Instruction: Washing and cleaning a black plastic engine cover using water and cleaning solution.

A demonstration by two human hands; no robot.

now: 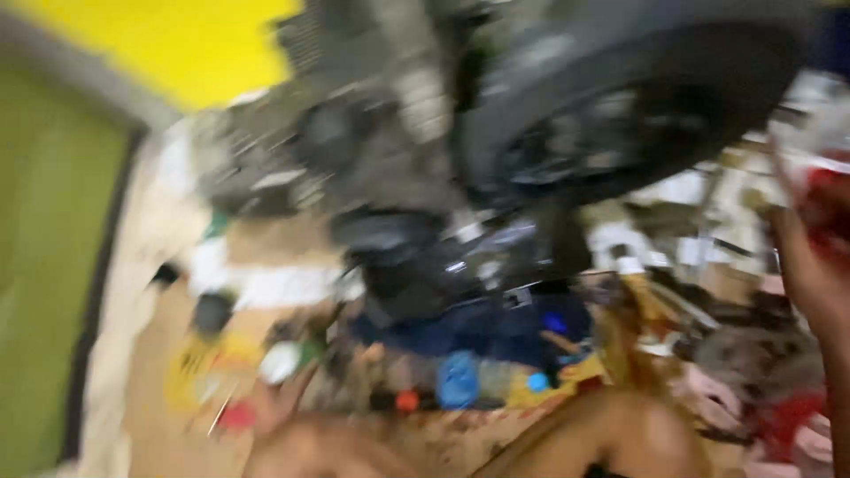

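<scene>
The picture is strongly blurred. A red and clear object (819,190), shape unclear, sits at the fingers of the right hand (810,265); their opening I cannot tell. A dark machine (531,133) hangs just left.

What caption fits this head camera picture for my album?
Blurred view of a dark engine and wheel above a cluttered floor, a hand raised at right.

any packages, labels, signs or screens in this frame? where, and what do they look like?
Frame is heavily motion-blurred; no sign, screen or readable label can be made out.
Blue rounded container, low centre on the cluttered floor: possibly a package, too blurred to tell.
Flat yellow item, lower left on the floor: possibly a wrapper, unclear.
</scene>
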